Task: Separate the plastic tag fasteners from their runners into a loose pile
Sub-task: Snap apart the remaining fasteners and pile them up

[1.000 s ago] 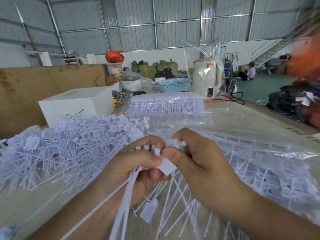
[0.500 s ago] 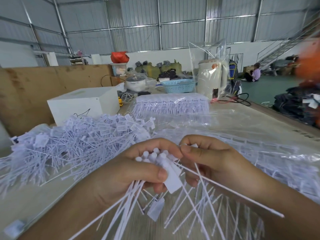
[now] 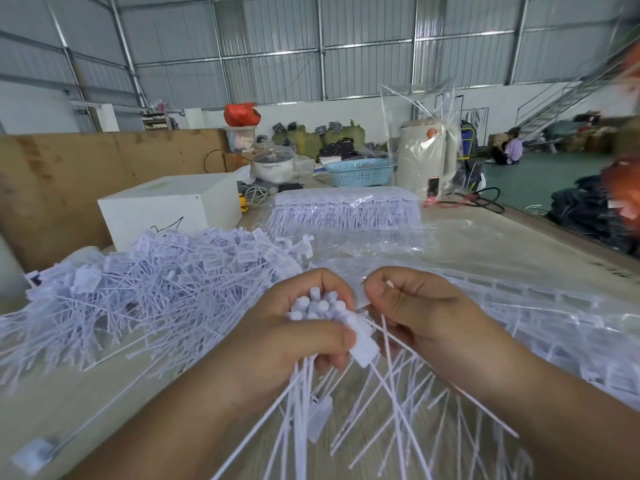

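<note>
My left hand grips a bundle of white plastic tag fasteners, their round heads sticking up out of the fist and their thin tails fanning down toward me. My right hand is curled beside it, pinching a thin white piece between thumb and forefinger, close to the bundle's top. A large loose pile of separated fasteners lies on the table to the left. Fasteners on their runners lie under clear plastic to the right.
A bagged stack of fasteners sits mid-table, with a white box to its left. Behind stand a blue basket, a cooker pot and a bagged white kettle. A brown board walls the left side. A person sits far off.
My right hand has pulled slightly away from the bundle to the right. More round heads now show above my left fist, and the view has shifted a little.
</note>
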Action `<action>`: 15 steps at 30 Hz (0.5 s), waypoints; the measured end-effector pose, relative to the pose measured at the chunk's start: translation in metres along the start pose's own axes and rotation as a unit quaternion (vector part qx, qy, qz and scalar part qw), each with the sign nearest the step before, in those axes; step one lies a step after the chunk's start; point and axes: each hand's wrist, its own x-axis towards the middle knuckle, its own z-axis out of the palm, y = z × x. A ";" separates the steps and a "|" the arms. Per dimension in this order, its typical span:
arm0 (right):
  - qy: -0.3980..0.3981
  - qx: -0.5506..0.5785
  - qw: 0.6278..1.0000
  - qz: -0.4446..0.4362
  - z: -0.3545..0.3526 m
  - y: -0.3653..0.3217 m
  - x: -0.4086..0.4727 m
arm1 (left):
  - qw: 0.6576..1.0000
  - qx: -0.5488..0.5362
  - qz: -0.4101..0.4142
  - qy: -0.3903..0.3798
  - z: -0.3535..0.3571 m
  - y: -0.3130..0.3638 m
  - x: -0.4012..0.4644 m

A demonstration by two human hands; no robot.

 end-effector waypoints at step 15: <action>-0.002 -0.106 0.988 -0.110 -0.007 -0.023 -0.009 | 0.999 0.005 -0.033 0.012 0.008 0.003 0.001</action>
